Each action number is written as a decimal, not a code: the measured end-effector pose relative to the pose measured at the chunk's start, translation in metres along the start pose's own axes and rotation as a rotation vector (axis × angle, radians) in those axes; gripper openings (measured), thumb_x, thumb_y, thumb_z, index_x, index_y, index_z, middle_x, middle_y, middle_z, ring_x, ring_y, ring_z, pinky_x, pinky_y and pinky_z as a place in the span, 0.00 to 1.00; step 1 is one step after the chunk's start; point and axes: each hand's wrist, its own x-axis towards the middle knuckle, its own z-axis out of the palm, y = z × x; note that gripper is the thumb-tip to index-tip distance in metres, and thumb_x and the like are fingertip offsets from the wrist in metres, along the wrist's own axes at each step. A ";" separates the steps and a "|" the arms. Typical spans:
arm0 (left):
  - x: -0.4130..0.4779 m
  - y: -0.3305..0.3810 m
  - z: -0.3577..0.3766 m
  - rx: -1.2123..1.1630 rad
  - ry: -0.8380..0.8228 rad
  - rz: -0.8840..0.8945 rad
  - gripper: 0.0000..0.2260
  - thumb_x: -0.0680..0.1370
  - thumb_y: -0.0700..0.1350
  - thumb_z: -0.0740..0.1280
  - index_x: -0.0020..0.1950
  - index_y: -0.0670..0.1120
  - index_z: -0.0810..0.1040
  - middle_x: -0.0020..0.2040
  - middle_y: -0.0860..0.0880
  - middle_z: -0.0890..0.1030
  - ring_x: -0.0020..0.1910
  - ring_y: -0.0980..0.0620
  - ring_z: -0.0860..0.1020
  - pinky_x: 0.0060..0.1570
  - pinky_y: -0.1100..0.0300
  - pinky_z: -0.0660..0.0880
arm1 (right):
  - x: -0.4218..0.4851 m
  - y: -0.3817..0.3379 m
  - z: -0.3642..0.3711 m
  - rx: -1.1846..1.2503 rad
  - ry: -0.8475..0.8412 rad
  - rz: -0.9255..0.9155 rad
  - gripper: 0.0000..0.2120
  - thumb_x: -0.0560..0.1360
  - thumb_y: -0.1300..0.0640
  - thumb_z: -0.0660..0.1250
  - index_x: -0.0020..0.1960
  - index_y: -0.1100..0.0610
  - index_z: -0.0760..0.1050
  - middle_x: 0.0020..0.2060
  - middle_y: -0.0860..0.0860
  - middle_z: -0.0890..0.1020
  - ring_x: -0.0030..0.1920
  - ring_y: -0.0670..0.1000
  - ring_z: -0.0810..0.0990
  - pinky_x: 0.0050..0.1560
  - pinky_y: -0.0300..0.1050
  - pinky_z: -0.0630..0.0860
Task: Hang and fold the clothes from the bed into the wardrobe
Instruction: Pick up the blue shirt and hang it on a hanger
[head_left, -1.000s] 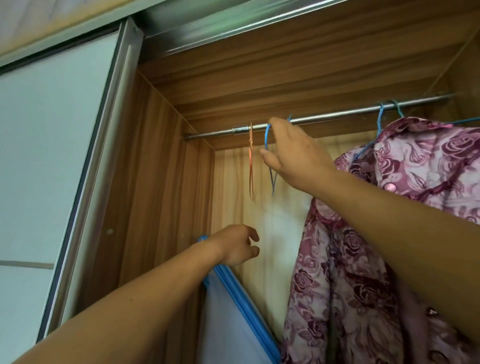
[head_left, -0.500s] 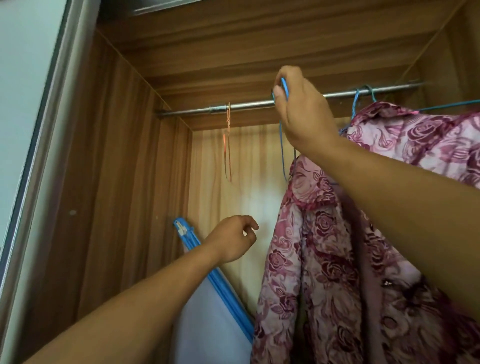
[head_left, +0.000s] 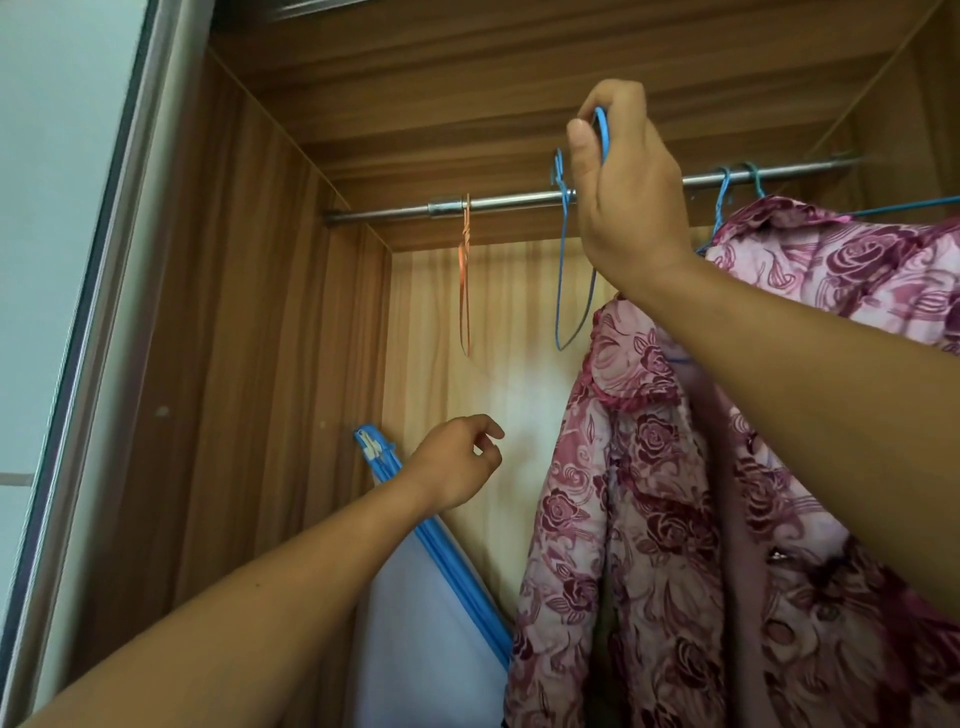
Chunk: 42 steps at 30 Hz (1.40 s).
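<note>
The right hand (head_left: 623, 197) has risen from rail level to above the rail (head_left: 519, 200), pinching the blue hanger hook (head_left: 602, 130) between thumb and fingers; the floral garment (head_left: 639, 467) hangs beneath it near the rail's middle, hook not yet seated. The left hand (head_left: 452, 462) stays low inside the wardrobe (head_left: 260, 364), loosely curled, holding nothing; the likely next step is lowering the hook onto the rail beside the empty blue hanger (head_left: 560, 260).

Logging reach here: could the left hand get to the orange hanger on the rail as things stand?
Probably yes: the left hand is empty, below the orange hanger, nothing between; the right hand, holding a blue hanger, and the floral coat sit further right.
</note>
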 end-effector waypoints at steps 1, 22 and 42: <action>0.001 0.002 0.000 -0.007 0.009 0.007 0.12 0.81 0.46 0.62 0.63 0.50 0.78 0.45 0.58 0.77 0.37 0.59 0.75 0.34 0.67 0.68 | 0.002 -0.004 -0.001 0.005 0.011 -0.013 0.18 0.85 0.48 0.52 0.60 0.61 0.71 0.44 0.48 0.74 0.46 0.52 0.75 0.46 0.48 0.70; -0.039 -0.006 0.068 -1.106 0.010 -0.554 0.09 0.82 0.51 0.61 0.50 0.47 0.76 0.37 0.52 0.84 0.34 0.54 0.80 0.35 0.62 0.72 | -0.135 0.015 -0.008 0.580 -0.229 0.816 0.09 0.86 0.53 0.53 0.48 0.49 0.67 0.38 0.54 0.84 0.29 0.51 0.82 0.27 0.44 0.77; -0.190 -0.104 0.128 -0.897 0.171 -0.971 0.17 0.85 0.58 0.56 0.42 0.49 0.71 0.23 0.54 0.59 0.24 0.56 0.59 0.30 0.61 0.54 | -0.553 -0.027 -0.063 0.042 -1.800 0.790 0.45 0.73 0.33 0.69 0.81 0.50 0.55 0.79 0.52 0.62 0.76 0.56 0.65 0.73 0.49 0.66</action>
